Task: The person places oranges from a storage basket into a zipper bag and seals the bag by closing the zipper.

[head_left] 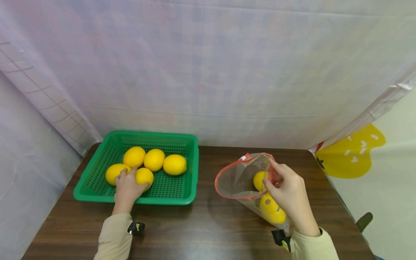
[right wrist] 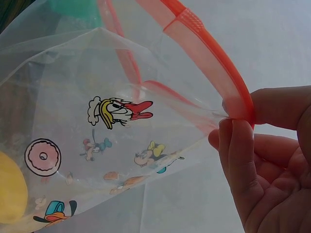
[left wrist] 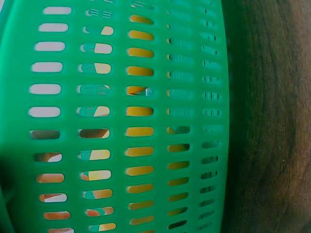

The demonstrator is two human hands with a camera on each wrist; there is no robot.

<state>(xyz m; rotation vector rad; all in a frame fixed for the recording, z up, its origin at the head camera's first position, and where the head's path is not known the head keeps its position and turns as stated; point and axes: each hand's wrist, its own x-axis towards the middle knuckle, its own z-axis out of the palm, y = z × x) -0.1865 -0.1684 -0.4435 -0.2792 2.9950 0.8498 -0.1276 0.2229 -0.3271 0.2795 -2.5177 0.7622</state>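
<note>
In the head view my left hand (head_left: 128, 186) reaches over the front edge of a green plastic basket (head_left: 136, 199). Its fingers and thumb grip a yellow lemon (head_left: 144, 176), while another lemon (head_left: 114, 173) lies against the fingers on the left. On the right, my right hand (head_left: 289, 191) pinches the orange-red rim of a clear zip bag (head_left: 227, 180) between thumb and fingers. The bag's mouth gapes towards the left, and lemons (head_left: 268, 204) lie inside. Cartoon prints cover the bag (right wrist: 97, 145) in the right wrist view, where the thumb and fingertips meet at the rim.
Three more lemons (head_left: 154, 160) sit in a row towards the back of the basket. The slotted basket wall (left wrist: 116, 121) fills most of the left wrist view, hiding the left hand there. A pale curtain (head_left: 208, 72) hangs behind the dark wooden table (head_left: 208, 231).
</note>
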